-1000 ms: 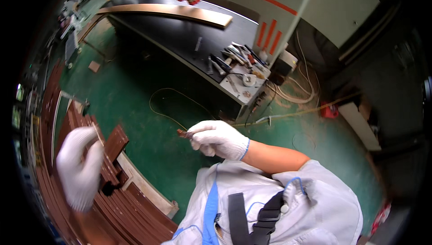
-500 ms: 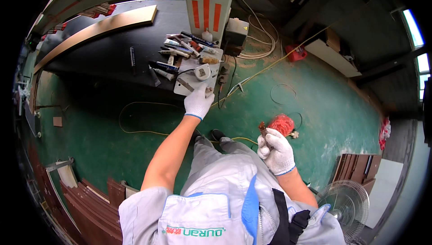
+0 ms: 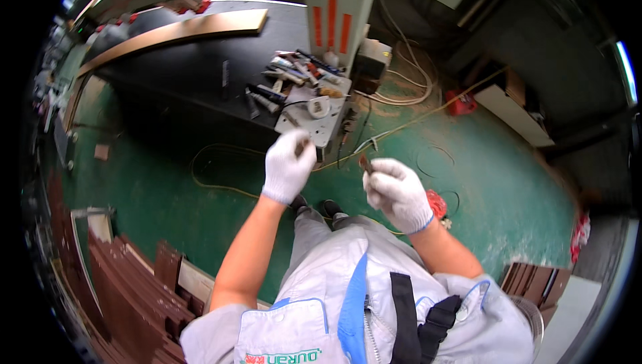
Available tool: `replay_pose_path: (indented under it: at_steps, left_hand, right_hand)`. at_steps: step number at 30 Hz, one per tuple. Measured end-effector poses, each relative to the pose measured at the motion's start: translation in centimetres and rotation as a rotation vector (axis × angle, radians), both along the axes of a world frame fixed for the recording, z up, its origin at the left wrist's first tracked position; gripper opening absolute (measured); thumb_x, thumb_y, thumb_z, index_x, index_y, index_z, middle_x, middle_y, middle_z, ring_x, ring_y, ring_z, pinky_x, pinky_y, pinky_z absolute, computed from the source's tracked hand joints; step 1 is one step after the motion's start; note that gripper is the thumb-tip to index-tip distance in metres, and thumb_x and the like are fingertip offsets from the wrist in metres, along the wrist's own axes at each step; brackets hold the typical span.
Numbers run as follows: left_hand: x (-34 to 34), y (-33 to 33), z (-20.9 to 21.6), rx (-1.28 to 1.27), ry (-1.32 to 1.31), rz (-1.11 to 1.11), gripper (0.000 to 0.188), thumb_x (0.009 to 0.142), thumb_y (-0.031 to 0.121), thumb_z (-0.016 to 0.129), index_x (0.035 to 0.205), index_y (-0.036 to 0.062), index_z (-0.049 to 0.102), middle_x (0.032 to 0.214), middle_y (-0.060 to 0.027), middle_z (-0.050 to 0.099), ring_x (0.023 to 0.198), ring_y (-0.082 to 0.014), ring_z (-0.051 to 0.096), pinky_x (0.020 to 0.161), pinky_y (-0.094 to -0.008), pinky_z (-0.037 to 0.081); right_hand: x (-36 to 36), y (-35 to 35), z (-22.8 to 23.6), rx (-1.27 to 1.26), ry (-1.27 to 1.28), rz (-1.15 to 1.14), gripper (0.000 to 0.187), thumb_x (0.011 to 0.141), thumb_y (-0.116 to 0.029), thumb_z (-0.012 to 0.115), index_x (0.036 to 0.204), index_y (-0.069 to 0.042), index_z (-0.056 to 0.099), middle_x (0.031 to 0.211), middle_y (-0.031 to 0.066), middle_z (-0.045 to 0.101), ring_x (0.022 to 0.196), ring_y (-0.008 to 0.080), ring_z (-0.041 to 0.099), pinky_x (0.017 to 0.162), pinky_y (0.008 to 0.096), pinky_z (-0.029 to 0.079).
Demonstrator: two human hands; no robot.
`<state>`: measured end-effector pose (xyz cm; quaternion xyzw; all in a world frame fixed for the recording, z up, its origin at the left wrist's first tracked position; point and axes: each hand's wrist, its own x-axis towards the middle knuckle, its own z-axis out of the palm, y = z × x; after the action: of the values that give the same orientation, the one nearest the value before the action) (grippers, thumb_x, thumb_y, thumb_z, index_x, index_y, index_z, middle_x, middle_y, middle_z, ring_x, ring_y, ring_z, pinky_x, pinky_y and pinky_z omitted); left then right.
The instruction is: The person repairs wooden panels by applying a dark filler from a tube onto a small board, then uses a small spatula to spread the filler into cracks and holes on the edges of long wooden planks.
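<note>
My left hand (image 3: 287, 169), in a white knit glove, is raised just off the near edge of a light metal plate (image 3: 326, 128). Its fingers are curled round a small brownish piece (image 3: 302, 146) whose kind I cannot make out. To the right, my gloved right hand (image 3: 400, 195) is closed on a short dark stick-like tool with a reddish-brown tip (image 3: 364, 163); most of it is hidden by the fingers. On the plate, a white tape measure (image 3: 319, 106) lies beyond my left hand, near a heap of tubes and markers (image 3: 294, 70).
A black-topped table (image 3: 194, 63) carries a long curved board (image 3: 180, 30). Cables (image 3: 224, 187) trail over the green floor. A red bundle (image 3: 436, 204) lies beyond my right wrist. Brown panels are stacked at lower left (image 3: 134, 284) and lower right (image 3: 535, 284).
My left hand has drawn back from the plate, bringing the small brownish piece along. My right hand has risen and moved left with its tool, closer to the left hand. The view has shifted slightly.
</note>
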<state>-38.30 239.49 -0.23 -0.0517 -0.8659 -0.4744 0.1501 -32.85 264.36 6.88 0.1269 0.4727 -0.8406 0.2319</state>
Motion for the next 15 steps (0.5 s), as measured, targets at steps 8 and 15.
replay_pose_path:
  at_steps: [8,15]
  left_hand:
    - [3.6,-4.4,0.2,0.461,-0.18,0.16,0.024,0.093,0.001,0.075,0.117,-0.0018,0.072,0.093,-0.0017,0.07,0.076,-0.0068,0.064,0.067,-0.0236,0.053]
    - [17.9,-7.3,2.0,1.126,-0.112,0.238,0.026,0.099,-0.001,0.064,0.123,0.0015,0.073,0.107,-0.0082,0.072,0.079,-0.0146,0.063,0.068,-0.0289,0.051]
  right_hand:
    - [-3.5,-1.3,-0.8,-0.135,0.051,0.101,0.031,0.097,-0.006,0.069,0.126,0.002,0.065,0.092,0.007,0.071,0.067,0.0131,0.062,0.06,0.0283,0.048]
    - [-1.8,-2.5,-1.7,-0.146,-0.001,0.166,0.026,0.098,-0.008,0.067,0.122,-0.001,0.067,0.089,0.0048,0.069,0.067,0.0115,0.059,0.061,0.0271,0.045]
